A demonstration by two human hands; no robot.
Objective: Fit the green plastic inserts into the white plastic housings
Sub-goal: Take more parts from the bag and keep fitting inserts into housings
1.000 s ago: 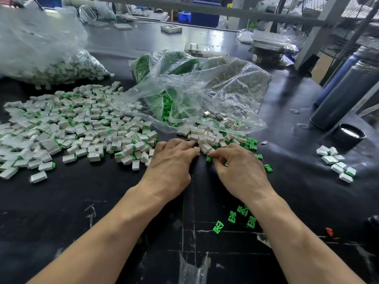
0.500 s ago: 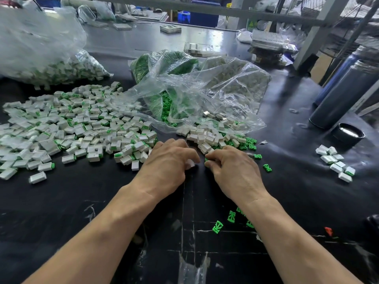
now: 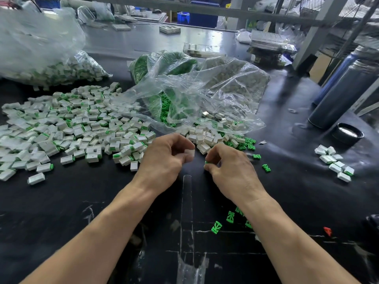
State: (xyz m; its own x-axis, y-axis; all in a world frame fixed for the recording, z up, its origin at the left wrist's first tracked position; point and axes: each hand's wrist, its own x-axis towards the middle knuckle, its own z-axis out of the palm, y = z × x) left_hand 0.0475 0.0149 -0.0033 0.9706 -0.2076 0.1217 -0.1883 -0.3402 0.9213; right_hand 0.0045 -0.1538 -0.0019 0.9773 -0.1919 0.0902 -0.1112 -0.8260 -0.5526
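White housing [image 3: 190, 154] sits pinched in the left hand [image 3: 164, 160]; the right hand [image 3: 229, 167] pinches a green insert [image 3: 206, 162] (hands just apart)

A black worktable [image 3: 86, 212] carries scuffed white tape lines [image 3: 186, 201] near the front edge. At the far right stand two dark cylindrical flasks [image 3: 344, 93], just beside each other, with a round black cap [image 3: 347, 133] on the table near them. A small red scrap [image 3: 327, 231] lies at the near right. Far across the table sit a perforated block [image 3: 169, 29] and a flat grey tile [image 3: 121, 27] (details too small to tell). A blue crate [image 3: 196, 18] shows behind a grey frame post [image 3: 313, 33].
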